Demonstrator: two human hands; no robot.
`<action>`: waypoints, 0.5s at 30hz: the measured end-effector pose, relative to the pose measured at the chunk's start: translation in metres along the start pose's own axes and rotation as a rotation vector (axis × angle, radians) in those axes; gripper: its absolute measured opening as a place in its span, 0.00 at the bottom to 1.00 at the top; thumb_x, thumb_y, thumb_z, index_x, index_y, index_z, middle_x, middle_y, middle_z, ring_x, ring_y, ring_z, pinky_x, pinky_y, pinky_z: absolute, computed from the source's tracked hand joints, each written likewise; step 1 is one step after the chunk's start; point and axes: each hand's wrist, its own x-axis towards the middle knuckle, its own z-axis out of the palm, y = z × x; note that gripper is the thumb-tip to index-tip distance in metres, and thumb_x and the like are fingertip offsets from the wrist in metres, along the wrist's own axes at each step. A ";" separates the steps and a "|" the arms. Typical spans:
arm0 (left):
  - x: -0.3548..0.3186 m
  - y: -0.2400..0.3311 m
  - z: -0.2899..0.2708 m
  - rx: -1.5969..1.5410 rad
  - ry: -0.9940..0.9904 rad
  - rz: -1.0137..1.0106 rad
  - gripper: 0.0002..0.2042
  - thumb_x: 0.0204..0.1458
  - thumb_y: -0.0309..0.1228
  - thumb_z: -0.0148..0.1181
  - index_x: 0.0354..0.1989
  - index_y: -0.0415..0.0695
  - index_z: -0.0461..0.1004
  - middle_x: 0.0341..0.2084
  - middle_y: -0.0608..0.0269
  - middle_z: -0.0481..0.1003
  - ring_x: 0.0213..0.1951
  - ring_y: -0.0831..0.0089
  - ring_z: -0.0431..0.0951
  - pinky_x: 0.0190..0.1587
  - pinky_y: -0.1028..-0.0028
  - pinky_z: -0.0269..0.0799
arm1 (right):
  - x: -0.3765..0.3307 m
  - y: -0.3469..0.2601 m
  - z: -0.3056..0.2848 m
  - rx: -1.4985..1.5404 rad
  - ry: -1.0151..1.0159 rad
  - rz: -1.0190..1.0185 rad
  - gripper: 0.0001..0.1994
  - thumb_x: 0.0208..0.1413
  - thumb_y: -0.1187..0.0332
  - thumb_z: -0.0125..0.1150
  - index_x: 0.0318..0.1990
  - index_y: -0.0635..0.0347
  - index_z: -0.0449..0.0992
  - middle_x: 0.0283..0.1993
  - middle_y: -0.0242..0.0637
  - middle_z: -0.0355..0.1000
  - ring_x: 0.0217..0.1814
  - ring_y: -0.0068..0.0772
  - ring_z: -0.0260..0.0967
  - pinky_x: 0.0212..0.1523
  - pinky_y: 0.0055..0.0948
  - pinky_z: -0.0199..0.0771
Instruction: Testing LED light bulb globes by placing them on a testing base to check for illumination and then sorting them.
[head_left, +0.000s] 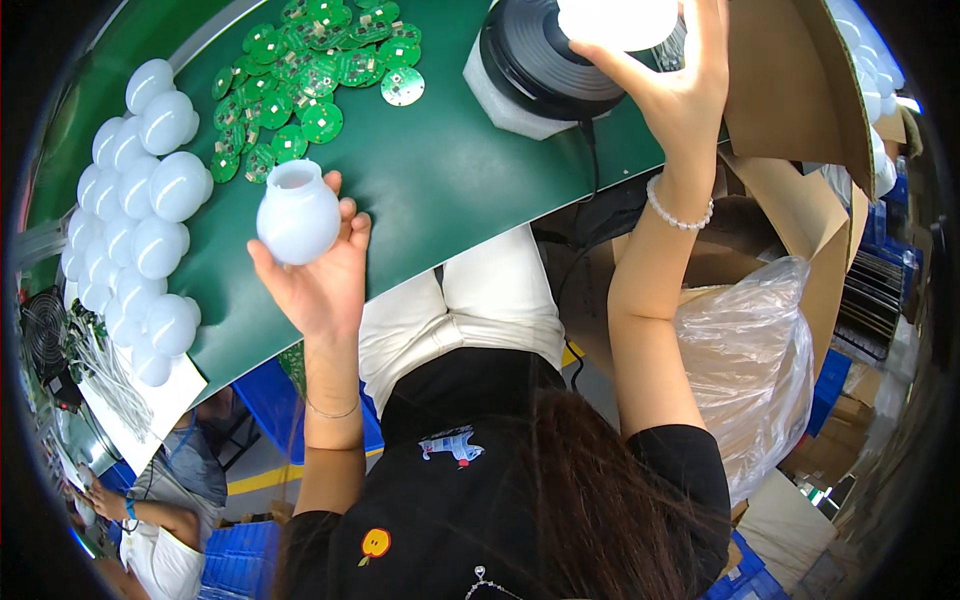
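Note:
My left hand (328, 282) is closed round a white plastic bulb globe (298, 222) with its open neck pointing up. It is held above the green table (440, 190), in front of a heap of round green circuit boards (300, 80). At the far right, my right hand (685, 90) grips a brightly glowing white globe (620, 18), cut off by the upper edge. That globe is over a round black device (540, 60) with ridged rings, which rests on a white foam block (500, 105). Whether globe and device touch cannot be made out.
Many white globes (135, 200) are heaped on the table's left side. White wires (115, 385) lie beside them near a black fan (42, 325). An open cardboard box (800, 80) and plastic-lined carton (750, 350) stand right. Another person (165, 520) works lower left.

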 end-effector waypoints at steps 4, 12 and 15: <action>-0.001 0.000 0.003 0.047 0.015 0.009 0.36 0.54 0.57 0.54 0.63 0.45 0.58 0.55 0.46 0.65 0.45 0.61 0.70 0.50 0.63 0.65 | 0.006 0.005 0.009 0.051 0.030 0.010 0.38 0.39 0.71 0.75 0.59 0.70 0.61 0.55 0.46 0.63 0.58 0.40 0.64 0.59 0.35 0.64; -0.001 0.000 0.005 0.070 0.017 0.004 0.34 0.54 0.54 0.55 0.63 0.45 0.58 0.55 0.48 0.64 0.46 0.63 0.68 0.49 0.65 0.64 | 0.002 0.012 0.008 0.038 0.052 0.020 0.38 0.38 0.71 0.75 0.59 0.70 0.62 0.55 0.46 0.64 0.57 0.40 0.64 0.59 0.35 0.64; -0.001 0.000 0.003 0.058 0.013 0.000 0.34 0.54 0.54 0.56 0.64 0.46 0.57 0.55 0.47 0.64 0.46 0.63 0.68 0.50 0.65 0.64 | -0.006 0.008 -0.006 -0.021 0.005 0.025 0.39 0.38 0.70 0.75 0.59 0.70 0.62 0.54 0.46 0.64 0.57 0.40 0.64 0.58 0.35 0.64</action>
